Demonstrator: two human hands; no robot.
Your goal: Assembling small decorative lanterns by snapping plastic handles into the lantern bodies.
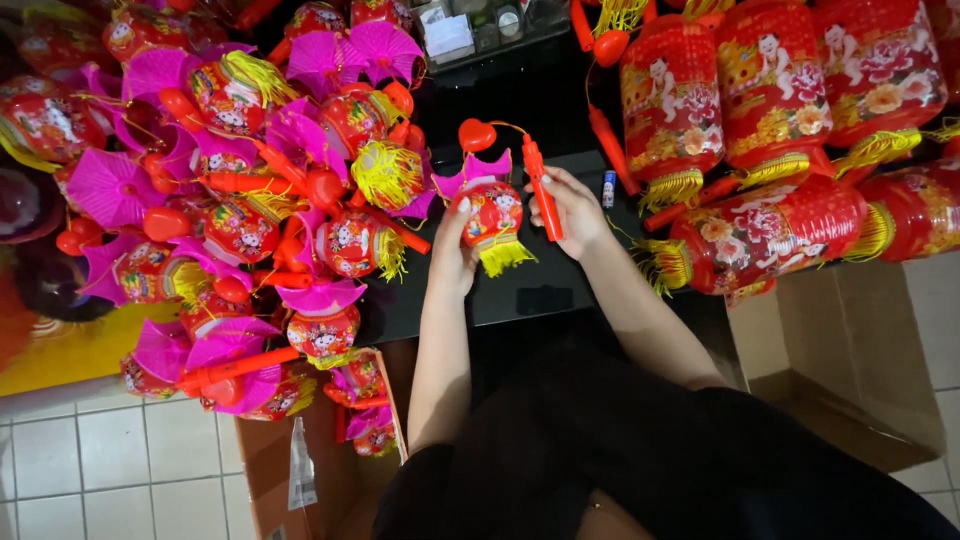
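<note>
My left hand point(455, 250) cups a small red toy lantern point(492, 213) with pink fan-shaped wings and a yellow tassel hanging below it. My right hand point(572, 212) grips the lantern's red stick handle point(540, 190), which stands nearly upright. A thin wire runs from the handle's top to a red heart point(477, 133) above the lantern. Both hands hover over a dark tabletop point(530, 295).
A heap of similar small lanterns point(250, 200) with pink wings fills the left side. Large red cylinder lanterns point(770, 110) with yellow tassels lie at the right. A small glue stick point(609, 188) stands on the table. Open cardboard boxes point(850, 360) sit on the tiled floor.
</note>
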